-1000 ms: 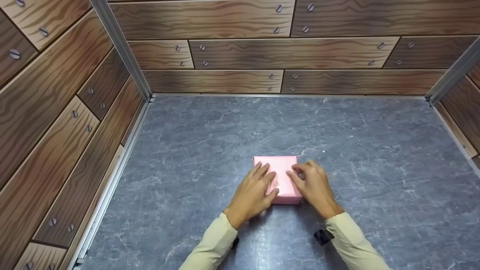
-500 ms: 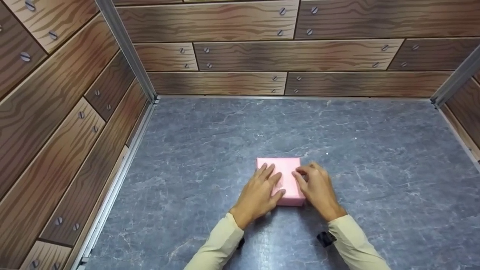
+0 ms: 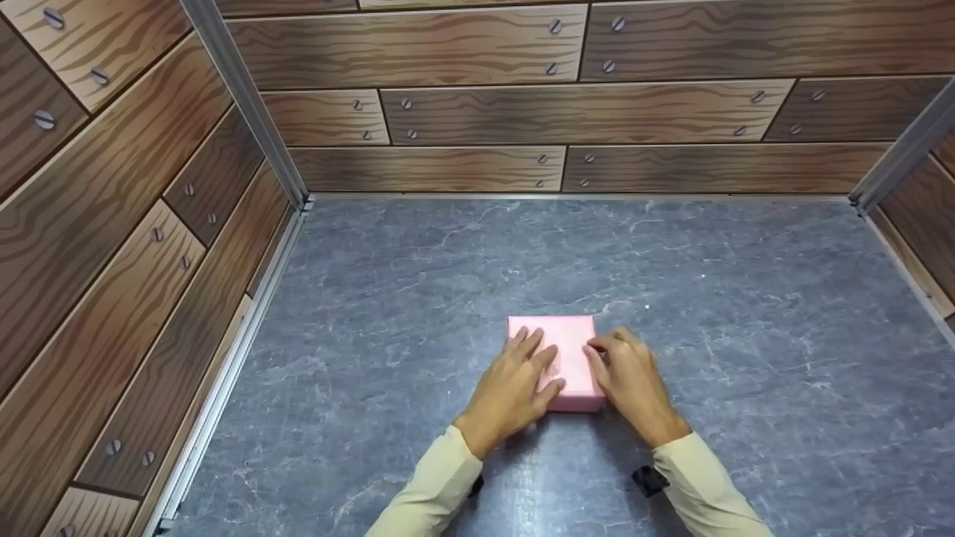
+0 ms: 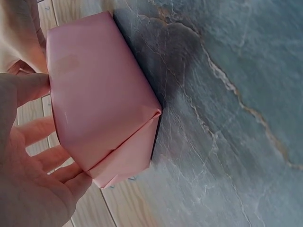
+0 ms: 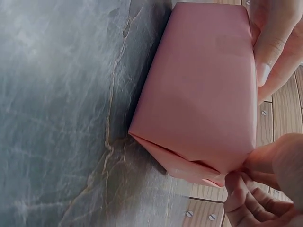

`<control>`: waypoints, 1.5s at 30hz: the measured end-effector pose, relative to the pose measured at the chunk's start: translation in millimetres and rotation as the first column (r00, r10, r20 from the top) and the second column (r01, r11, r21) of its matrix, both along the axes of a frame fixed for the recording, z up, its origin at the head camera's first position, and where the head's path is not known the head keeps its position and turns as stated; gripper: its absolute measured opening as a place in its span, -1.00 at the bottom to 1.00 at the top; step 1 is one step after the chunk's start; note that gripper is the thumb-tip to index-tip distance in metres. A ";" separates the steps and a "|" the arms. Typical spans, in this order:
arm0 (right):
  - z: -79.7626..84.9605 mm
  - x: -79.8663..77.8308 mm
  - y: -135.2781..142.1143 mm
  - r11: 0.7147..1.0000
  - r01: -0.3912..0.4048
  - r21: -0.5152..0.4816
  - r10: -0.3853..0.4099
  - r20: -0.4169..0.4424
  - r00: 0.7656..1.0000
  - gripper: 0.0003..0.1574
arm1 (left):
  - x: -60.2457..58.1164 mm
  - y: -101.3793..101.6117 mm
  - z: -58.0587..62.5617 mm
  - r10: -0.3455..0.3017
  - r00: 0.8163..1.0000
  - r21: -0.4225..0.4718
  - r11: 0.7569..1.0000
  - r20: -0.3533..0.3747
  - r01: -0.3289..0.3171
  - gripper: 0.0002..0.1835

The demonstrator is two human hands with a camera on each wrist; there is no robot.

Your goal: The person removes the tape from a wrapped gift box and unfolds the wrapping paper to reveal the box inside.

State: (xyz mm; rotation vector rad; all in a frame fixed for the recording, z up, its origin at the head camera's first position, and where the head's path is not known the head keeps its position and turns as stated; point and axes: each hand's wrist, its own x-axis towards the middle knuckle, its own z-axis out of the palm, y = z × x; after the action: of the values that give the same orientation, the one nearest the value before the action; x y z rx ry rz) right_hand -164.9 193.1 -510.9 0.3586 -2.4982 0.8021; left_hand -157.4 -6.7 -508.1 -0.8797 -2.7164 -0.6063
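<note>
A box wrapped in pink paper (image 3: 568, 358) lies on the grey marbled tabletop, with folded paper flaps at its ends. My left hand (image 3: 507, 384) rests flat on top of it, the fingers straight and spread. In the left wrist view, those fingertips (image 4: 38, 85) lie along the box's upper edge. My right hand (image 3: 630, 377) is at the box's right edge, thumb and forefinger bent together at the paper. The right wrist view has these fingertips (image 5: 239, 187) pinching at the upper corner, above the loosely folded end flap (image 5: 177, 161).
Wood-plank-patterned walls (image 3: 477, 112) enclose the tabletop (image 3: 418, 276) at the back and both sides, with metal strips along the edges (image 3: 246, 358). Tiny white specks (image 3: 647, 306) dot the surface beyond the right hand. A black wrist device (image 3: 650, 481) sits under the right sleeve.
My right thumb and forefinger have drawn closer together at the box's right edge. The left hand stays on top of the box. The head view has shifted slightly.
</note>
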 end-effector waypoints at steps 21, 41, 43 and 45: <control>3.2 -0.7 0.3 0.998 0.010 0.057 -0.012 0.028 1.000 -0.94 | -1.7 -0.2 2.8 0.001 0.999 -0.017 1.000 0.040 0.000 -0.49; 7.8 -1.4 13.8 0.999 0.036 -0.003 -0.035 0.088 0.996 -0.93 | -2.5 0.5 2.1 -0.003 0.997 -0.031 1.000 0.074 0.005 -0.49; 7.6 -1.1 15.5 0.999 0.045 -0.006 -0.044 0.097 0.994 -0.94 | -2.3 0.5 2.0 -0.003 0.997 -0.032 0.999 0.074 0.005 -0.49; 7.0 -0.3 16.9 0.999 0.049 -0.009 -0.048 0.103 0.994 -0.94 | -1.6 0.7 1.9 -0.002 0.997 -0.033 0.999 0.079 0.004 -0.49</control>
State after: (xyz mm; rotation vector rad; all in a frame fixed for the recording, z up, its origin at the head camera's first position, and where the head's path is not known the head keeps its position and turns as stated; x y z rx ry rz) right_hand -165.3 210.0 -503.9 0.2572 -2.5858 0.8352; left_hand -159.0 -6.0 -506.2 -0.8857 -2.8036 -0.6115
